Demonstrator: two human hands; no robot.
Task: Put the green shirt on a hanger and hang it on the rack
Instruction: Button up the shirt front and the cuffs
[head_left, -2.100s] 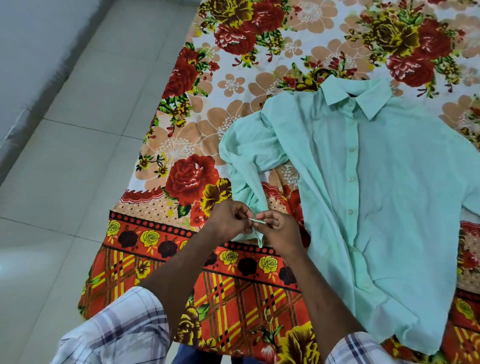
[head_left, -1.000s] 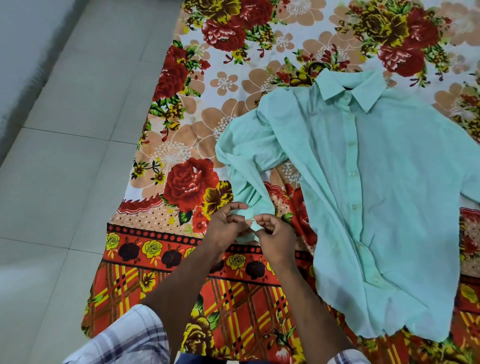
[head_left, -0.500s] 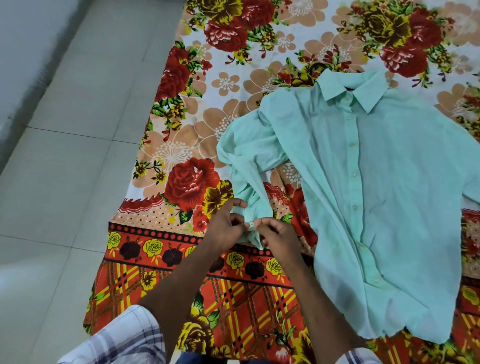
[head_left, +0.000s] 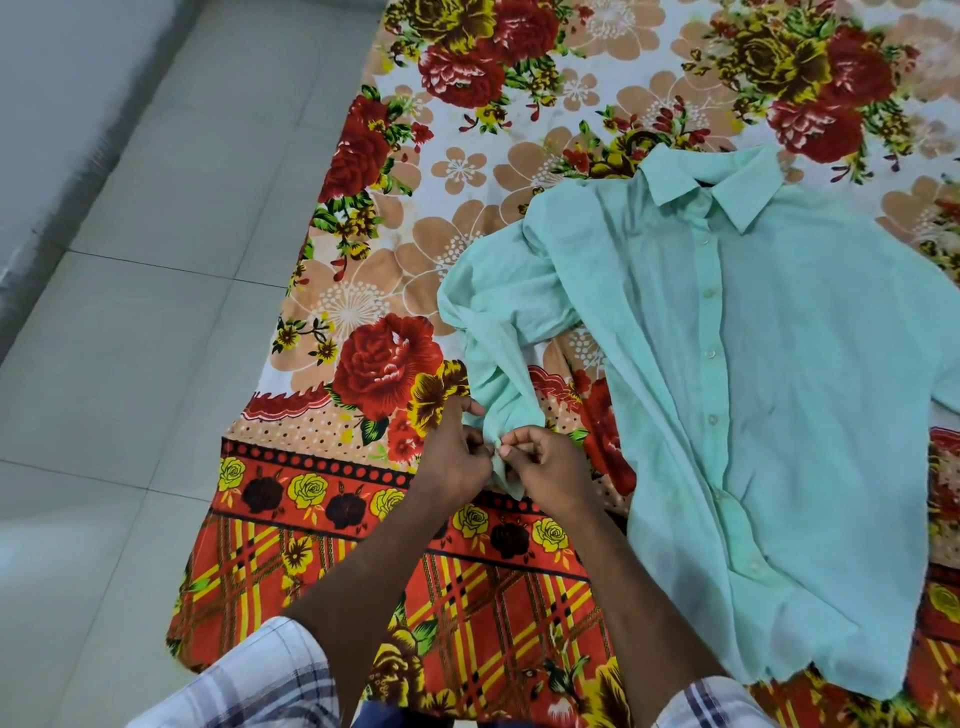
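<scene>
Floor of large pale tiles (head_left: 135, 374) with thin dark grout lines; the surface reflected soft, diffuse light. A floral cloth (head_left: 467, 156), red roses on cream with an orange plaid border, was spread flat across the right of the view. At upper left, a grey wall (head_left: 47, 78) met the floor along a darker band.

Bright, even, diffuse light; source not in view. Soft pale sheen on the glossy grey floor tiles (head_left: 47, 551) at lower left. Shadows weak and soft-edged: under the forearms (head_left: 379, 577) on the red-and-yellow floral bedsheet (head_left: 363, 519), and in the folds of the pale mint-green button shirt (head_left: 779, 364). Colours saturated, shirt not blown out, buttons readable. Centre sharp. Wide-angle bending of tile lines toward the left edge; pale grey wall (head_left: 41, 104) there smeared. Checked sleeves (head_left: 249, 686) at bottom edge soft.
</scene>
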